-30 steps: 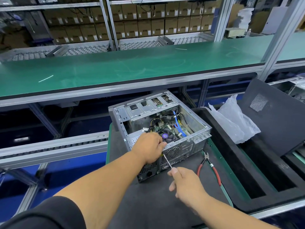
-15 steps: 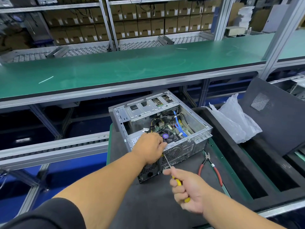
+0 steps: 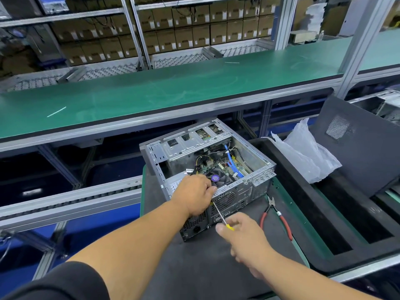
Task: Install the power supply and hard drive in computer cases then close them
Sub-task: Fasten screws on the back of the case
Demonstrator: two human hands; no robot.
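An open computer case lies on a dark foam mat, its motherboard, fan and blue cable exposed. The power supply sits in the case's near left corner, mostly hidden under my left hand, which rests curled on the rear top edge of the case. My right hand grips a screwdriver with a yellow handle; its metal shaft points up at the case's rear panel, right below my left hand. The case's dark side panel leans at the right.
Red-handled pliers lie on the mat right of the case. A crumpled clear plastic bag sits in a black foam tray. A green workbench shelf runs across behind, with cardboard boxes on racks beyond. A roller conveyor passes left.
My right hand turned on the screwdriver: at half a second ago its fingers wrapped the yellow handle, now the handle shows only at the fingertips. My left hand stayed in place.
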